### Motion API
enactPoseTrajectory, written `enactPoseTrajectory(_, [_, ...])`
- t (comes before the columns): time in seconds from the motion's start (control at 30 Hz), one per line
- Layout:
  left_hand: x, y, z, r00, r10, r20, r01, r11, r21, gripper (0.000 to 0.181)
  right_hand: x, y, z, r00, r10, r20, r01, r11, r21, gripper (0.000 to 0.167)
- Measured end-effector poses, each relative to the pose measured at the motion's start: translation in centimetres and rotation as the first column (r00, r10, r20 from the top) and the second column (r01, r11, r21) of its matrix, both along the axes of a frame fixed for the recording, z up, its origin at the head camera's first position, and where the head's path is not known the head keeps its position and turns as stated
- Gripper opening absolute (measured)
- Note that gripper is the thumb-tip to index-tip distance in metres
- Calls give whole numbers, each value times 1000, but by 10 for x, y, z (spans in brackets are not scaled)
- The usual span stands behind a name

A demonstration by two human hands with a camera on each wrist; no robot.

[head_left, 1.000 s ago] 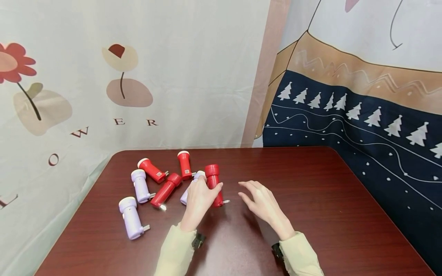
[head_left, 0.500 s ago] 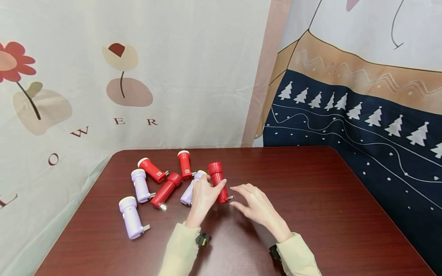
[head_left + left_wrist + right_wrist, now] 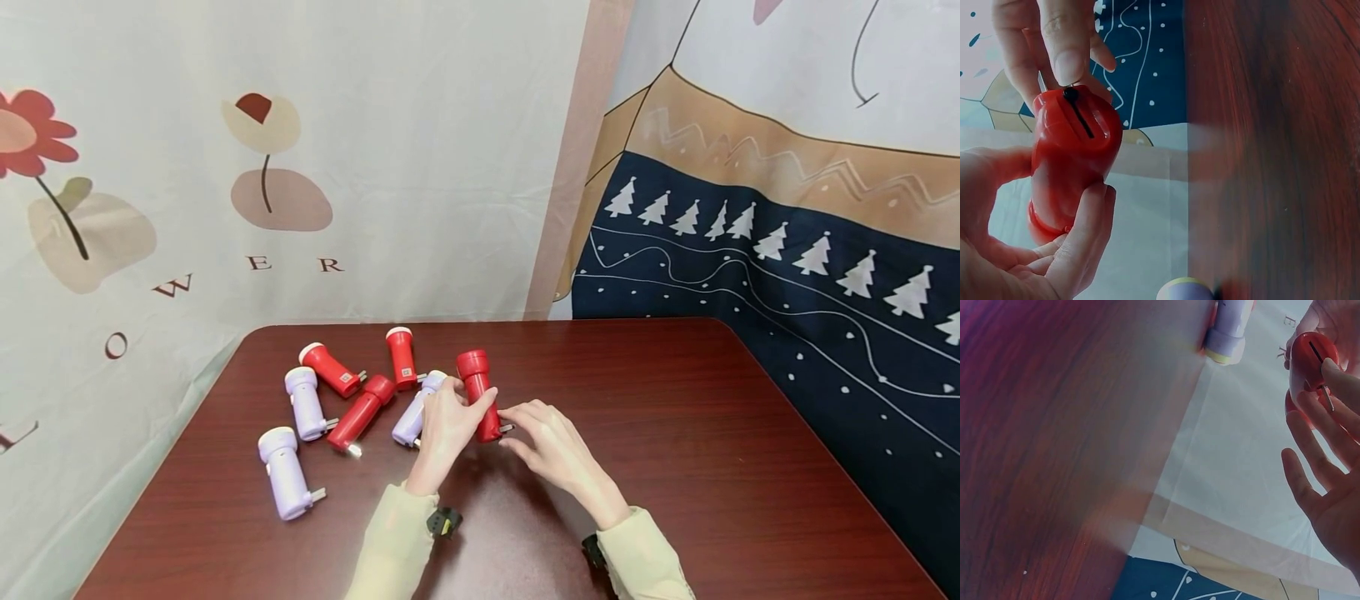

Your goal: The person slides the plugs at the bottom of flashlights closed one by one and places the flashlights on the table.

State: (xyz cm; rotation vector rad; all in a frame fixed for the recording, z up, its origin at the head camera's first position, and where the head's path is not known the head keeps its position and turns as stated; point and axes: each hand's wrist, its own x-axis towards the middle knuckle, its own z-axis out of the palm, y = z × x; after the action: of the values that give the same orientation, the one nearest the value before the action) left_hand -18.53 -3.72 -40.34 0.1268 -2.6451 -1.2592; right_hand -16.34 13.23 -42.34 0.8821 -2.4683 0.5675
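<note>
My left hand point(image 3: 447, 425) grips a red flashlight point(image 3: 474, 375), with its thumb and fingers round the barrel. Metal plug prongs point(image 3: 507, 428) stick out sideways from its lower end. At that end the thumb point(image 3: 1069, 62) of my right hand point(image 3: 555, 446) touches beside a black slider point(image 3: 1070, 95) in a slot. The right index finger lies near the prongs, while the other right fingers point(image 3: 1316, 444) are spread and fairly straight. A lilac flashlight point(image 3: 414, 417) lies just left of my left hand, partly hidden behind it.
Left on the brown table point(image 3: 675, 400) lie a red flashlight with its prong out point(image 3: 362, 415), two white-rimmed red flashlights point(image 3: 330, 369) and two lilac flashlights point(image 3: 285, 475). Printed curtains point(image 3: 420, 167) hang behind the table edge.
My left hand has lifted the red flashlight a little and moved it right, away from the lilac one. The right hand has moved left to its plug end.
</note>
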Motion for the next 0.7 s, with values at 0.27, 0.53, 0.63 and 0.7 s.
enactPoseTrajectory(0.27, [0, 1, 0, 1000, -5, -6, 5, 1000, 5, 45, -2, 0, -1, 999, 15, -49, -16, 999, -30, 37])
enactPoseTrajectory(0.53, [0, 3, 0, 1000, -11, -17, 11, 1000, 21, 45, -2, 1, -1, 997, 18, -71, -22, 999, -50, 37])
enactPoseTrajectory(0.63, [0, 3, 0, 1000, -8, -18, 9, 1000, 23, 45, -2, 2, -1, 997, 20, -75, -24, 998, -52, 37])
enactPoseTrajectory(0.7, [-1, 3, 0, 1000, -7, -16, 7, 1000, 22, 45, -1, 2, -1, 997, 23, -80, -27, 998, -53, 38])
